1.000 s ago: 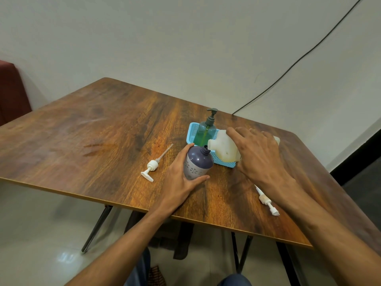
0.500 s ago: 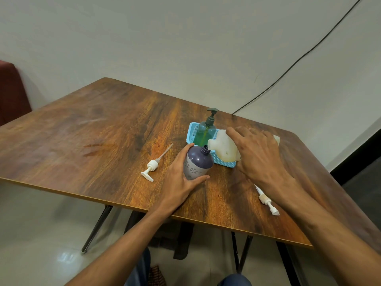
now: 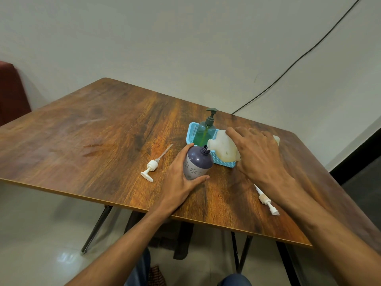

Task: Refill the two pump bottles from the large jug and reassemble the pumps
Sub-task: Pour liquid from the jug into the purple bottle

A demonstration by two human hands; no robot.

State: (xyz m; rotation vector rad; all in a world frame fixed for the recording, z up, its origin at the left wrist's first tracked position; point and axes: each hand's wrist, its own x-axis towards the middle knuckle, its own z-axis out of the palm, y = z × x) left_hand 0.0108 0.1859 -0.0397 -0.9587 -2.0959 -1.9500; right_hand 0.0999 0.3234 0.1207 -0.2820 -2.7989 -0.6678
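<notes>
White pump (image 3: 152,166) with its dip tube lies flat on the table (image 3: 92,131), just left of the left hand (image 3: 179,182) and not touching it. Left hand wraps the purple bottle (image 3: 198,162) from the left side, fingers curled behind it and thumb across the near base, a firm grip. The bottle stands upright on the table with its neck open. Just beyond that grip, a green pump bottle (image 3: 205,131) with its pump fitted stands in a blue basket (image 3: 191,133). Large jug (image 3: 224,149) is tipped leftward – its spout sits right at the purple bottle's neck, and its body is over the basket's near corner. Right hand (image 3: 261,157) lies over the jug's top and far side, fingers spread and curled down round it, holding it tilted; the handle is hidden under the hand. Second pump (image 3: 267,201) lies on the table below the right wrist – partly covered by it.
</notes>
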